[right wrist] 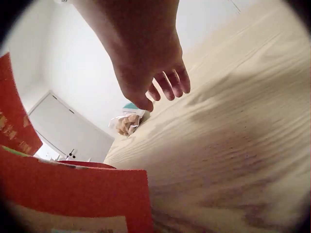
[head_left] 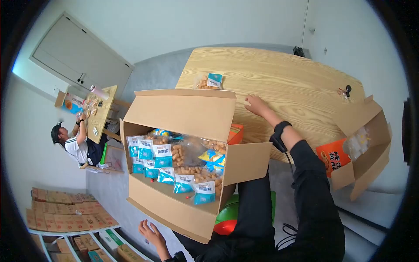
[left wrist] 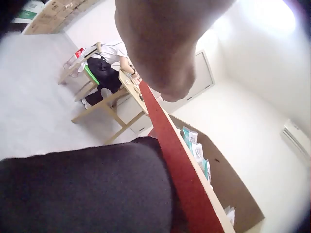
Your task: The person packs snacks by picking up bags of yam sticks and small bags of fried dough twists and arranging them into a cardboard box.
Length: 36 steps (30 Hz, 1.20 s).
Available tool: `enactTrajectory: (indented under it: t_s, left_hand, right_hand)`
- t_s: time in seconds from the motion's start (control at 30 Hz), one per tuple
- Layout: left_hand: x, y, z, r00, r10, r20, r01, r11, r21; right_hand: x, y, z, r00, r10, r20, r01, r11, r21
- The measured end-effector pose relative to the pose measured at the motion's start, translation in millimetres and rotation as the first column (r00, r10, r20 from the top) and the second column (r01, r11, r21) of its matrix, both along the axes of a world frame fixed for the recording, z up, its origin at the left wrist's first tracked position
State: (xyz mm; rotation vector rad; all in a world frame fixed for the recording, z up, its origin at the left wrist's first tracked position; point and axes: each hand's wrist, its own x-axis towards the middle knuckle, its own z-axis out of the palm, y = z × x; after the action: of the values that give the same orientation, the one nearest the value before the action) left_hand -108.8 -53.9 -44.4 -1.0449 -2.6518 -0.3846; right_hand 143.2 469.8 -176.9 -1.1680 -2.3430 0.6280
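A large open cardboard box (head_left: 176,112) stands at the near edge of the wooden table, packed with clear bags of tan snacks carrying blue-and-white labels (head_left: 162,151). Beyond its raised flap, one more snack bag (head_left: 208,81) lies on the tabletop. My right hand (head_left: 258,106) hovers low over the wood to the right of that bag, holding nothing; its fingers hang loosely downward in the right wrist view. My left hand (head_left: 152,236) is below the box's near flap, fingers spread and slightly bent, with nothing in them. In the left wrist view that hand (left wrist: 160,53) hides part of the room.
An orange box (head_left: 235,133) is tucked right of the large box. Another open carton (head_left: 364,146) with an orange panel sits at the table's right end, near small dark items (head_left: 346,91). A person (head_left: 75,142) sits at a second table; stacked cartons (head_left: 65,214) fill the lower left.
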Motion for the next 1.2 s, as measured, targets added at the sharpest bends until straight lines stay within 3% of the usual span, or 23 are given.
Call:
enactTrajectory:
  t_s: [0.03, 0.07, 0.13, 0.17, 0.2, 0.23, 0.27, 0.3, 0.33, 0.37, 0.43, 0.47, 0.5, 0.57, 0.67, 0.8, 0.9, 1.0, 1.1, 1.13, 1.17, 1.2]
  left_hand:
    - [1.4, -2.7, 1.3, 1.0, 0.012, 0.015, -0.012, 1.0, -0.023]
    - [0.0, -7.2, -0.5, 1.0, 0.012, -0.016, -0.013, 0.999, -0.039]
    - [2.5, -13.0, 3.8, 0.999, 0.035, -0.018, -0.036, 0.997, -0.069]
    - [2.8, -16.2, 5.7, 0.998, 0.053, -0.021, -0.055, 0.994, -0.093]
    - [-1.8, -25.7, 2.6, 0.998, 0.056, -0.036, -0.059, 0.994, -0.09]
    - [-1.7, -29.1, 3.1, 0.997, 0.067, -0.037, -0.07, 0.993, -0.091]
    - [0.5, -33.6, 5.3, 0.993, 0.119, -0.021, -0.121, 0.987, -0.103]
    - [2.4, -36.9, 8.6, 0.985, 0.17, -0.006, -0.17, 0.979, -0.113]
    - [6.6, -40.8, 19.6, 0.983, 0.144, -0.114, -0.17, 0.945, -0.278]
    - [4.5, -50.9, 17.0, 0.983, 0.151, -0.107, -0.176, 0.941, -0.288]
    - [1.1, -72.0, 10.4, 0.972, 0.127, -0.197, -0.191, 0.917, -0.349]
    - [6.3, -68.9, 16.0, 0.973, 0.139, -0.185, -0.2, 0.907, -0.371]
    - [8.5, -69.7, 16.1, 0.972, 0.144, -0.184, -0.205, 0.905, -0.373]
    - [10.5, -73.6, 17.9, 0.97, 0.156, -0.188, -0.215, 0.909, -0.357]
    - [9.1, -77.7, 18.7, 0.971, 0.123, -0.206, -0.194, 0.908, -0.371]
    - [14.9, -73.1, 23.3, 0.947, 0.161, -0.279, -0.265, 0.882, -0.39]
    - [23.3, -68.6, 35.3, 0.943, 0.215, -0.254, -0.311, 0.84, -0.444]
    - [25.9, -72.9, 40.2, 0.937, 0.251, -0.245, -0.34, 0.817, -0.465]
    - [26.2, -78.3, 36.7, 0.944, 0.234, -0.233, -0.317, 0.84, -0.44]
    - [23.2, -84.6, 31.8, 0.947, 0.242, -0.21, -0.311, 0.851, -0.423]
    - [20.0, -90.9, 27.1, 0.95, 0.248, -0.19, -0.305, 0.862, -0.405]
    - [18.2, -97.6, 23.0, 0.941, 0.284, -0.182, -0.336, 0.828, -0.449]
  right_hand:
    - [-10.6, 7.7, -5.3, 0.998, 0.06, -0.007, -0.059, 0.991, 0.117]
    - [-22.4, 15.9, -11.5, 0.998, 0.065, -0.008, -0.064, 0.992, 0.111]
    - [-45.0, 32.2, -26.1, 0.986, 0.141, -0.093, -0.156, 0.97, -0.188]
    - [-57.0, 43.5, -44.5, 0.985, 0.145, -0.095, -0.162, 0.968, -0.193]
    - [-72.0, 54.4, -67.8, 0.939, 0.027, -0.343, -0.206, 0.844, -0.496]
    - [-82.7, 60.4, -71.5, 0.843, -0.165, -0.512, -0.313, 0.624, -0.716]
    - [-89.5, 66.2, -75.5, 0.845, -0.154, -0.512, -0.321, 0.619, -0.717]
    - [-95.4, 73.1, -79.2, 0.901, -0.242, -0.36, -0.167, 0.572, -0.803]
    - [-97.7, 75.8, -78.5, 0.928, -0.321, -0.19, -0.001, 0.507, -0.862]
    - [-95.1, 74.2, -69.2, 0.932, -0.314, -0.179, 0.002, 0.5, -0.866]
    - [-87.6, 72.9, -52.9, 0.935, -0.211, -0.286, -0.15, 0.496, -0.855]
    - [-87.3, 71.0, -48.3, 0.895, -0.289, -0.341, -0.207, 0.409, -0.889]
    - [-82.3, 67.9, -43.2, 0.897, -0.285, -0.339, -0.208, 0.406, -0.89]
    - [-66.7, 36.6, 28.6, 0.86, -0.363, -0.358, -0.144, 0.5, -0.854]
    - [-90.8, 65.7, -18.8, 0.845, -0.286, -0.452, -0.222, 0.58, -0.784]
    - [-103.7, 75.6, -14.2, 0.888, -0.241, -0.392, -0.199, 0.567, -0.799]
    - [-106.5, 74.6, -2.4, 0.859, -0.327, -0.393, -0.196, 0.499, -0.844]
    - [-106.0, 76.1, -17.6, 0.735, -0.471, -0.489, -0.328, 0.384, -0.863]
    - [-103.8, 88.1, -35.0, 0.79, -0.485, -0.374, -0.232, 0.328, -0.916]
    - [-93.7, 58.7, 1.2, 0.663, -0.568, -0.487, -0.388, 0.296, -0.873]
    - [-98.0, 60.0, -10.9, 0.66, -0.561, -0.5, -0.395, 0.307, -0.866]
    - [-104.7, 63.0, -24.1, 0.675, -0.526, -0.517, -0.326, 0.415, -0.849]
